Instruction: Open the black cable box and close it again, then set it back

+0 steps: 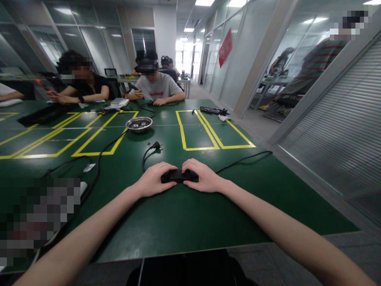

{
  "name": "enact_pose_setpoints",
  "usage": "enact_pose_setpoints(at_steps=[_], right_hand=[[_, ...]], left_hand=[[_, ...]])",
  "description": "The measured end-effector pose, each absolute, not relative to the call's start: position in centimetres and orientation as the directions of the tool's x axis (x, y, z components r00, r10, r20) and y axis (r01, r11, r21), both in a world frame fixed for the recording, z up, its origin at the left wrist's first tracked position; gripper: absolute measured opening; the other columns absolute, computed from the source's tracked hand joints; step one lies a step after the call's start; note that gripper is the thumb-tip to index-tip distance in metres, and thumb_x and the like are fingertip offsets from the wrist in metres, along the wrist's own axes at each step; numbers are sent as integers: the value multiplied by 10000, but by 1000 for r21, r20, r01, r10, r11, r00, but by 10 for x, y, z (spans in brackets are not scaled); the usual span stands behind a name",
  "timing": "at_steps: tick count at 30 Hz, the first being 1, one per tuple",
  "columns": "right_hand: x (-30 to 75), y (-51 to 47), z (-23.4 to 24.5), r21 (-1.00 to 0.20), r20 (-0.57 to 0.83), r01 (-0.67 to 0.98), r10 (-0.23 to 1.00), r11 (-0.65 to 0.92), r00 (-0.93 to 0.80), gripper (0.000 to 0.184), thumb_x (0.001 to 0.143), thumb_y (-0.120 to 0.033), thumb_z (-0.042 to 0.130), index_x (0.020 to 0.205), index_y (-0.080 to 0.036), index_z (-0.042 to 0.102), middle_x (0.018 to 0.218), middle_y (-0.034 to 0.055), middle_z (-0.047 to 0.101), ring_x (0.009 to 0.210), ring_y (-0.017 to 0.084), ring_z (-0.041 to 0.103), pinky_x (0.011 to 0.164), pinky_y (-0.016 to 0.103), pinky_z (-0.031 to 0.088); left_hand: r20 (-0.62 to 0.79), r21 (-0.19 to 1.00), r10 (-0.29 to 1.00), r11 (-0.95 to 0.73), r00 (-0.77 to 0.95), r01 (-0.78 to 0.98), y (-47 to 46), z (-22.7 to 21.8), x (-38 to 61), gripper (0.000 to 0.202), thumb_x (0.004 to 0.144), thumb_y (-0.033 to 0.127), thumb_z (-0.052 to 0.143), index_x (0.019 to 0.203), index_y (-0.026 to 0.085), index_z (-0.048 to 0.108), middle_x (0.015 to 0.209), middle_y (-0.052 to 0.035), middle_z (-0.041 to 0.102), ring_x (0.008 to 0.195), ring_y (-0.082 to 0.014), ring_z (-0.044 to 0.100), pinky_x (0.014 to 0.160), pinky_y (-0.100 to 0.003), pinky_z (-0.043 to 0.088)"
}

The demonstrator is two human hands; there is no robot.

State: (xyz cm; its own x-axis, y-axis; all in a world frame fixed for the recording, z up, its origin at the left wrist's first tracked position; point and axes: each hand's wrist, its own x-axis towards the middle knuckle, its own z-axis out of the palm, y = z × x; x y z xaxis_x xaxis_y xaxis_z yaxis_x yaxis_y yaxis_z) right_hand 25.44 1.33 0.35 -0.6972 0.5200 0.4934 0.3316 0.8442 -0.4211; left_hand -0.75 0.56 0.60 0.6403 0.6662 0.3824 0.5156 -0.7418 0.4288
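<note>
A black power adapter [177, 175] lies flat on the green table, gripped at both ends. My left hand [154, 178] curls around its left end, thumb on the near side and fingers on the far side. At the right end, my right hand [205, 176] holds it in the same way. A black cord with a plug [156, 146] curves up from beside my left hand, its pins pointing right. Another black cable [244, 160] runs from behind my right hand toward the table's right edge. My fingers cover the adapter's ends.
Yellow tape [185, 149] marks rectangles on the green table [166, 226]. A metal bowl [139, 124] holds small metal parts. A black tripod-like object [212, 111] lies at the far right. A blurred-out item [44, 214] and cables lie at the left. Co-workers sit across the table.
</note>
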Motion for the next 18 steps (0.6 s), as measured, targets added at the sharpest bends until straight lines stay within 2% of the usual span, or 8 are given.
enact_pose_setpoints(at_steps=[5,7,10,12,16,18], right_hand=[[256,11,6,-460,454,349,554,816,-697,196,911,-223,681,1078,-215,579,1103,84,651,1000,222,627,875,365,535],[256,12,7,-450,443,356,551,819,-708,268,884,-230,719,1117,-205,591,1129,95,657,1024,233,636,888,374,541],[256,13,8,-389,420,380,529,839,-737,386,870,-241,744,1228,-194,606,1179,120,685,1063,257,657,912,401,546],[256,13,7,-323,420,408,516,854,-747,380,921,-242,698,1287,-191,612,1198,132,714,1070,266,676,915,415,543],[256,14,5,-230,448,442,497,867,-743,351,990,-272,631,1328,-179,632,1181,144,758,1029,271,714,894,427,545],[256,14,4,-205,477,438,480,876,-737,343,997,-297,629,1311,-161,650,1127,148,772,1001,272,724,893,433,551]], left_hand=[[414,388,635,-772,652,504,7,5,-7,385,913,390,733,1233,182,688,1064,-99,739,956,-249,700,855,-370,564],[419,359,626,-779,658,513,8,7,-7,387,944,424,693,1229,162,694,1045,-110,744,936,-254,698,838,-376,563],[391,314,633,-774,668,550,8,12,-6,373,1023,449,568,1226,169,706,1038,-110,760,917,-248,699,851,-387,558],[373,277,631,-776,680,567,7,16,-5,371,1061,436,491,1224,187,711,1042,-101,773,923,-243,703,881,-397,552],[426,216,574,-815,699,538,6,18,-5,396,1030,485,555,1252,186,690,1156,-118,765,1025,-264,709,936,-407,543],[446,202,559,-824,699,530,5,17,-4,380,1017,480,587,1227,181,692,1125,-119,767,1009,-265,715,923,-398,545]])
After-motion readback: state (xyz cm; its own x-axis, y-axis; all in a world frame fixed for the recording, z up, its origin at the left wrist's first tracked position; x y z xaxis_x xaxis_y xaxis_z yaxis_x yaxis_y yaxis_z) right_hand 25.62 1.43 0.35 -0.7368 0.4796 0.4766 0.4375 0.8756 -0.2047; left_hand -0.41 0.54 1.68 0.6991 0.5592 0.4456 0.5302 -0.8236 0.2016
